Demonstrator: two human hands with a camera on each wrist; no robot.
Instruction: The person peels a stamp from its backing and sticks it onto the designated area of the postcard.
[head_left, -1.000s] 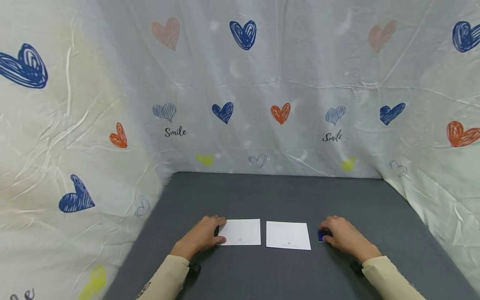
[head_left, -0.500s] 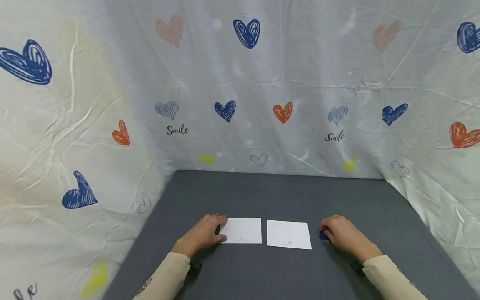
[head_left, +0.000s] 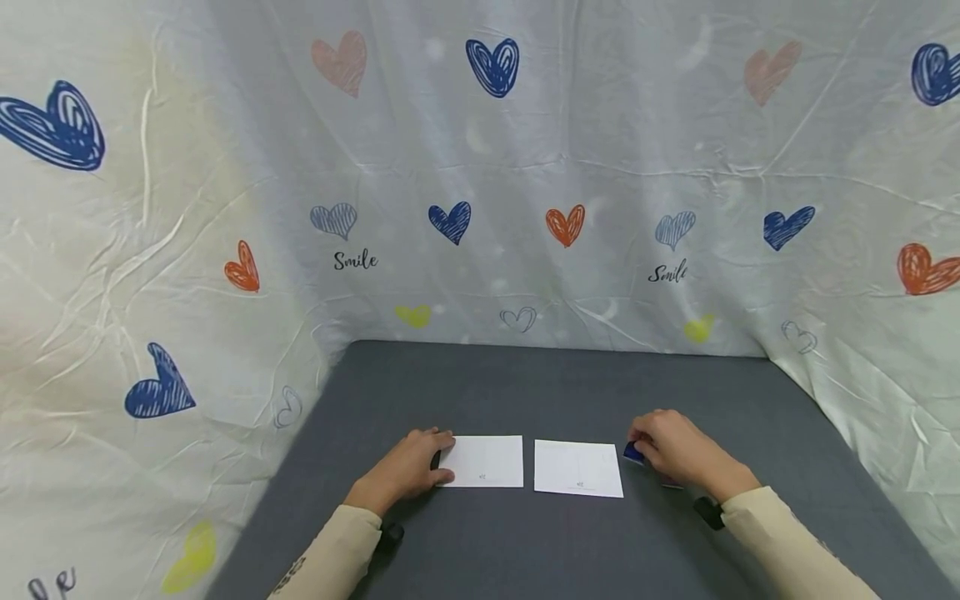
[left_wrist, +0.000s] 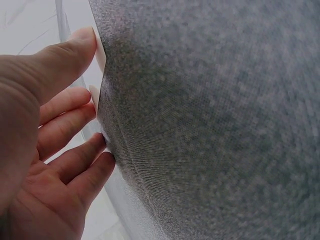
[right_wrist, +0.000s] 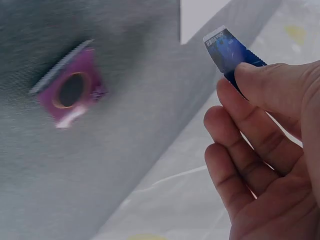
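As the left hand is lying spread against a white card at lower centre, I'm watching the right hand pinching a blue packet at the frame's lower right, seemingly the pick-up step, the next move likely calling for careful placement.

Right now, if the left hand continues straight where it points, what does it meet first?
The left hand would likely meet the left white card, immediately ahead; whether it would push or slide over that card is unclear.
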